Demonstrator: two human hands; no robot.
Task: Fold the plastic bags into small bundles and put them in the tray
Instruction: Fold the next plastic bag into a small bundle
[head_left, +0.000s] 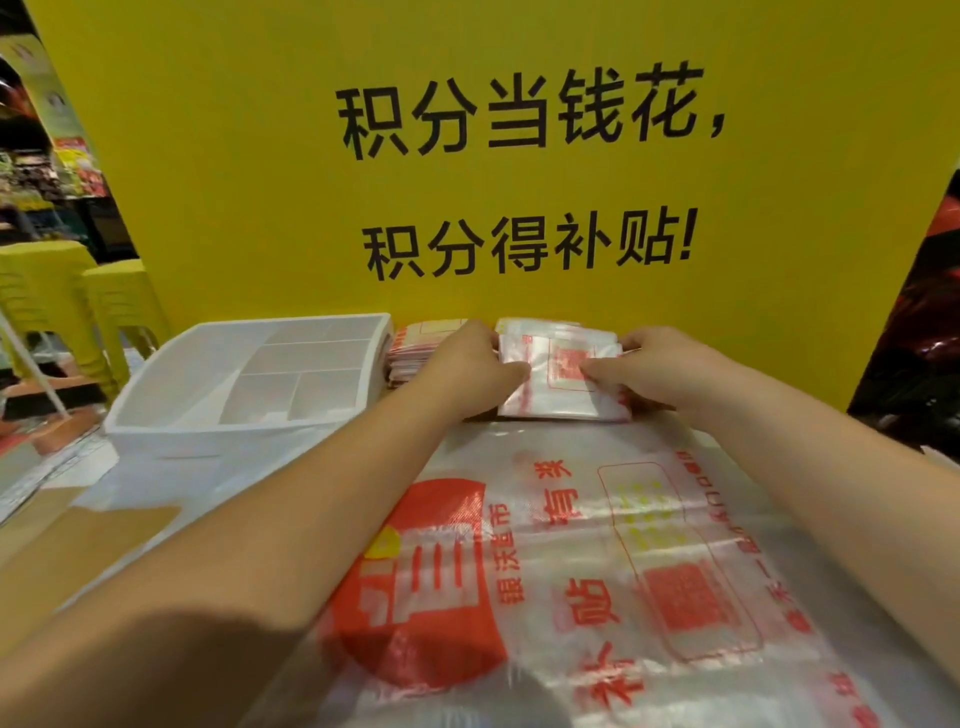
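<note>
Flat plastic bags (597, 571) cover the near tabletop (78, 535). Past them, left hand (467, 364) and right hand (657, 369) pinch a folded bag (558, 379) at its sides, thumbs on top. Divided white tray (156, 436) sits left, with stacked bundles (410, 348) beside it.

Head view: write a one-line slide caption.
Left hand and right hand grip a folded plastic bag at its sides, right of a white divided tray, beyond a flat printed bag.

Bright even light, wide-angle bowing at edges, foreground perhaps slightly blurred.
</note>
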